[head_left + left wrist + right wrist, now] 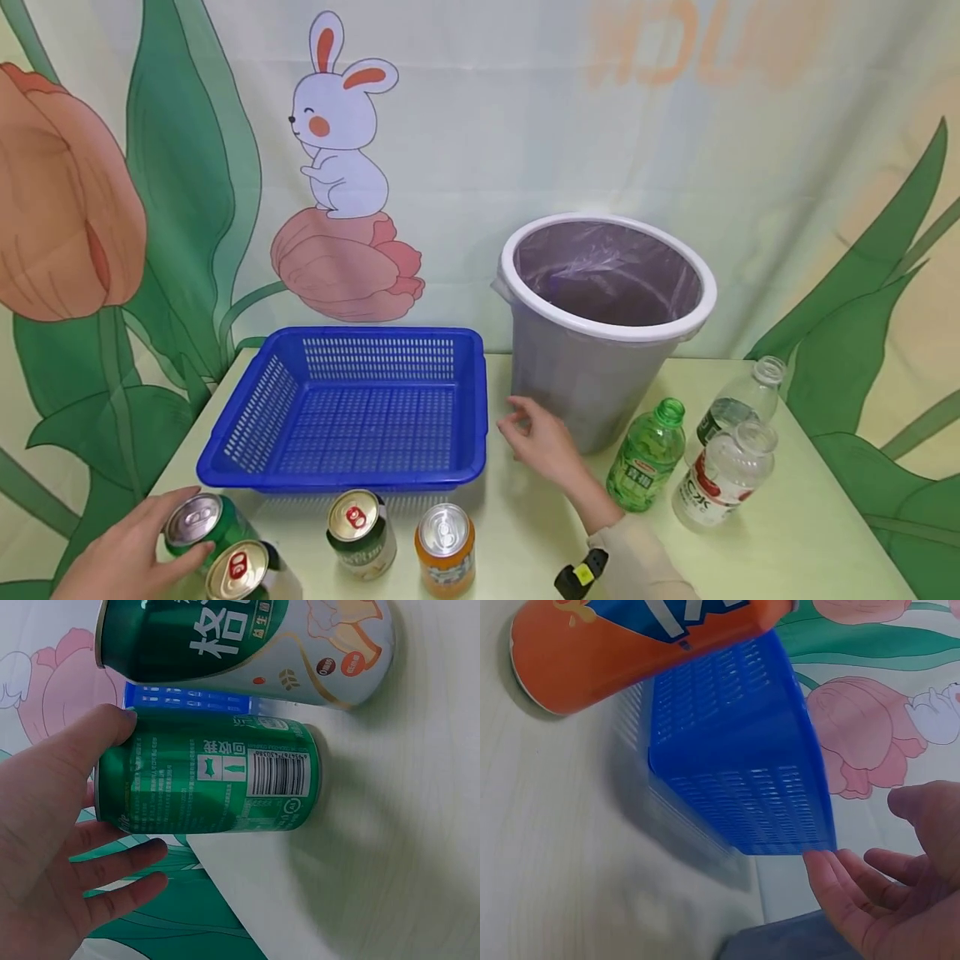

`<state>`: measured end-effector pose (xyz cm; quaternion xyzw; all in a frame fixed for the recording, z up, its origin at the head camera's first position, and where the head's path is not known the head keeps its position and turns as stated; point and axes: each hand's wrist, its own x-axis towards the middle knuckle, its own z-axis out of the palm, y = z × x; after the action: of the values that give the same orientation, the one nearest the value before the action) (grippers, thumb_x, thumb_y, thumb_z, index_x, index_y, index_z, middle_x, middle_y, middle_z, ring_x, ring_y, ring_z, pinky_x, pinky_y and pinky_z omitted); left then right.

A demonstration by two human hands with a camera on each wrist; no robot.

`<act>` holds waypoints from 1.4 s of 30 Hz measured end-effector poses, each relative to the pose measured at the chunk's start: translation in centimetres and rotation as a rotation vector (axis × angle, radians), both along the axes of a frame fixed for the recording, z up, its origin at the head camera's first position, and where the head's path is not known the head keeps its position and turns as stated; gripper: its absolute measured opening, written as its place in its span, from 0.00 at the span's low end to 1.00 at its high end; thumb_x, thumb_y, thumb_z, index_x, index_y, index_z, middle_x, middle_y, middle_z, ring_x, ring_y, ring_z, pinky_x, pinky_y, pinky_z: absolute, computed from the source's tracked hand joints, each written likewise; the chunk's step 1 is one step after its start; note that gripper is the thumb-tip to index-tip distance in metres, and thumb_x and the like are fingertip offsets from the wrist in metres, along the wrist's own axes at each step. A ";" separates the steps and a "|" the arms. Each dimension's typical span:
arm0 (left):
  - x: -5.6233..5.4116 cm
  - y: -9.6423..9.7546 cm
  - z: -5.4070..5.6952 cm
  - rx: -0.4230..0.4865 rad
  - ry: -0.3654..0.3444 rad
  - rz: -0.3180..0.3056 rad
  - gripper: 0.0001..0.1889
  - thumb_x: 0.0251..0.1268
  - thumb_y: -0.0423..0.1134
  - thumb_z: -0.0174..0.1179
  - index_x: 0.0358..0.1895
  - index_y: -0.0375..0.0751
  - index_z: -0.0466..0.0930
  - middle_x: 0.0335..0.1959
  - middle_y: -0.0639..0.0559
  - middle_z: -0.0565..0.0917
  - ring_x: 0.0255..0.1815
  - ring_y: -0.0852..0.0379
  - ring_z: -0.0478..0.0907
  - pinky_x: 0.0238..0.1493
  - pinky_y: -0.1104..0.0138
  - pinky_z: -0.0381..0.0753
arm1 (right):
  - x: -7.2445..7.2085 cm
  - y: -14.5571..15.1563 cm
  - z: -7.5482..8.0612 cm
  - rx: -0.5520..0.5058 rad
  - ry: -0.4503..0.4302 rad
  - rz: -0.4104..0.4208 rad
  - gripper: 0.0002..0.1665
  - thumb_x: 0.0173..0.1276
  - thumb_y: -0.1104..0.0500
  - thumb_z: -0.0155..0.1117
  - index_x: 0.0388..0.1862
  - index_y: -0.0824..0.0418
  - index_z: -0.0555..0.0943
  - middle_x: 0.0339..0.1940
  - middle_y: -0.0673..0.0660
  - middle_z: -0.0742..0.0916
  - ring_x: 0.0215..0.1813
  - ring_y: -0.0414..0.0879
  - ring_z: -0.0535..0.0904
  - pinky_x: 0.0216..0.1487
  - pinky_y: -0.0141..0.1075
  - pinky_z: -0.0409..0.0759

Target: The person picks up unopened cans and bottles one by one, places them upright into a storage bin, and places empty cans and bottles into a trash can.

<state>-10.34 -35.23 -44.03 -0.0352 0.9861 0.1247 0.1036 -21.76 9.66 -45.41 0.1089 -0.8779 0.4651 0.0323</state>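
At the near left of the table, my left hand [123, 546] grips a green drink can [225, 772] near its top rim, with the thumb on one side and fingers on the other. Right beside it stands a green-and-white can [240, 571]. A second green-and-white can [363, 542] and an orange soda can [446, 550] are upright further right. My right hand [543, 442] hovers between the blue plastic basket [486, 417] and the grey bin [558, 375]. Its fingers are loosely bent and hold nothing, as the right wrist view also shows.
Right of the bin stand a green plastic bottle [645, 462] and two clear bottles, one with a red-and-white label [723, 483], the other with a dark label [738, 408] behind it. A clear bag lines the bin. A printed curtain [465, 150] hangs behind the table.
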 end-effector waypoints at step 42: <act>-1.3 1.3 0.1 0.036 0.006 -0.095 0.50 0.33 0.55 0.74 0.62 0.32 0.61 0.45 0.37 0.75 0.41 0.47 0.76 0.36 0.51 0.81 | -3.7 -4.1 -2.1 -0.249 -0.291 -0.048 0.28 0.65 0.56 0.58 0.61 0.68 0.69 0.33 0.61 0.81 0.23 0.45 0.81 0.27 0.44 0.83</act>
<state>-11.62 -33.97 -43.93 0.0139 0.9846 0.1374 0.1072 -25.47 5.57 -47.46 0.0145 -0.8114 0.5801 -0.0706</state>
